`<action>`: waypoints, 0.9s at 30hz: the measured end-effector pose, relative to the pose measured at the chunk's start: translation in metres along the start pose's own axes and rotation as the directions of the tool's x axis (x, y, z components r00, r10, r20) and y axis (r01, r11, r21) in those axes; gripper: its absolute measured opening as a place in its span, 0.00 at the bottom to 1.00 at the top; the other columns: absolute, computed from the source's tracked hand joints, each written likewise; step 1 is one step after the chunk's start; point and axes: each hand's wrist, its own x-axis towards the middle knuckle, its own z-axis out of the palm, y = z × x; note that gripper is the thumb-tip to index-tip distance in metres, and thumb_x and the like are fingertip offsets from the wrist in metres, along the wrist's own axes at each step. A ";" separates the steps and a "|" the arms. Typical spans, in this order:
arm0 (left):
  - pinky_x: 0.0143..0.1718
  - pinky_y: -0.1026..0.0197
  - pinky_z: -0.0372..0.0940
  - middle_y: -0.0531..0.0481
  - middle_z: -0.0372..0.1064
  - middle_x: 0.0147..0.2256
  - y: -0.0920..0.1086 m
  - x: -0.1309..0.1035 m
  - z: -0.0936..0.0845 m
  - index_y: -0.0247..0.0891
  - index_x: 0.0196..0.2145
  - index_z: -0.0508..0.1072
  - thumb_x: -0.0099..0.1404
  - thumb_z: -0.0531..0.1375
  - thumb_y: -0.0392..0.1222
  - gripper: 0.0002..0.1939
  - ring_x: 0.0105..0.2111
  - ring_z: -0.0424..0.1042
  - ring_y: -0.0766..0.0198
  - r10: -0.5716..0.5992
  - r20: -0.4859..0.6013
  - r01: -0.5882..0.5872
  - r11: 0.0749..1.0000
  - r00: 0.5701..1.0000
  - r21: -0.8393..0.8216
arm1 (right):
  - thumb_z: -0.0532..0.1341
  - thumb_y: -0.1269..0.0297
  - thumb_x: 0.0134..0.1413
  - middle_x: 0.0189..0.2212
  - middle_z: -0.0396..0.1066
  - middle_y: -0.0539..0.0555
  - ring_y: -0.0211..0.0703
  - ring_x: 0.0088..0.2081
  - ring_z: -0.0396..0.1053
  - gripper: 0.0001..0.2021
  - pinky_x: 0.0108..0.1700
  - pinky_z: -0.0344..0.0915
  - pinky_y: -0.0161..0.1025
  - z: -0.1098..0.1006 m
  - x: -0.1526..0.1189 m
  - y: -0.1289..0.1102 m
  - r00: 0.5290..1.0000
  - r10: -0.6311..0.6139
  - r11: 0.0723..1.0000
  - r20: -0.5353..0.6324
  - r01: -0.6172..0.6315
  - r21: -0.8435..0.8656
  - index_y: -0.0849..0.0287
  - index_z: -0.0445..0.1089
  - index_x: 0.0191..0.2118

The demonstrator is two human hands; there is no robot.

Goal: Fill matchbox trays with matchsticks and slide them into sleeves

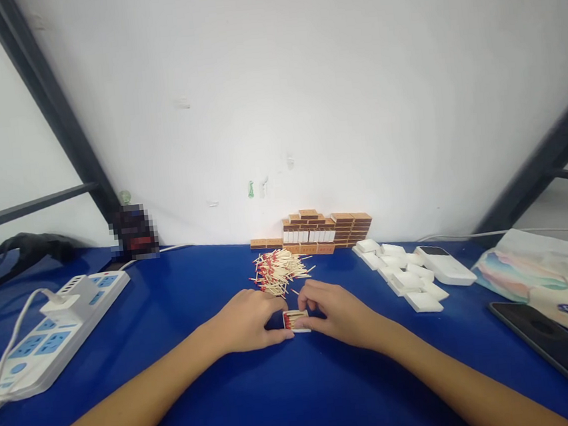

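A small white matchbox tray (301, 330) lies on the blue table, holding a row of matches (294, 318) with red heads to the left. My left hand (251, 320) grips its left end, thumb on the near side and fingers on the far side. At the right end, my right hand (338, 311) curls round the tray, its thumb over the matches. A loose match (294, 292) shows by the right index finger; whether it is touched I cannot tell. Just beyond my hands is a heap of loose matches (277, 270), heads mostly leftward.
Brown matchboxes (310, 227) are stacked against the wall. Several white trays (403, 272) lie to the right, beside a white device (446, 266), a tissue pack (546, 281) and a phone (553, 348). A power strip (50, 346) with a white cable sits left.
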 end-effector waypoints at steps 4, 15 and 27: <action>0.26 0.61 0.55 0.52 0.73 0.29 0.000 0.000 0.000 0.40 0.40 0.76 0.65 0.64 0.55 0.16 0.25 0.71 0.63 0.001 -0.023 -0.001 1.000 1.000 0.004 | 0.67 0.59 0.61 0.32 0.66 0.49 0.38 0.33 0.64 0.08 0.32 0.58 0.34 -0.002 0.000 -0.001 1.000 0.000 0.999 -0.001 0.000 0.042 0.56 0.71 0.36; 0.26 0.61 0.53 0.52 0.74 0.29 -0.001 0.001 0.000 0.40 0.41 0.76 0.65 0.64 0.56 0.16 0.25 0.71 0.62 -0.007 -0.008 0.007 1.000 1.000 0.010 | 0.64 0.63 0.65 0.34 0.68 0.51 0.37 0.32 0.66 0.06 0.33 0.61 0.34 0.000 0.000 -0.001 0.997 -0.042 0.982 0.063 0.030 0.185 0.55 0.79 0.39; 0.26 0.62 0.52 0.54 0.71 0.25 -0.002 0.002 -0.001 0.41 0.39 0.75 0.65 0.64 0.55 0.15 0.24 0.69 0.64 -0.032 0.001 0.032 0.999 0.999 -0.019 | 0.67 0.63 0.60 0.30 0.66 0.50 0.38 0.31 0.65 0.04 0.32 0.60 0.34 0.001 0.001 -0.002 1.000 0.021 0.984 -0.003 -0.020 0.179 0.56 0.79 0.36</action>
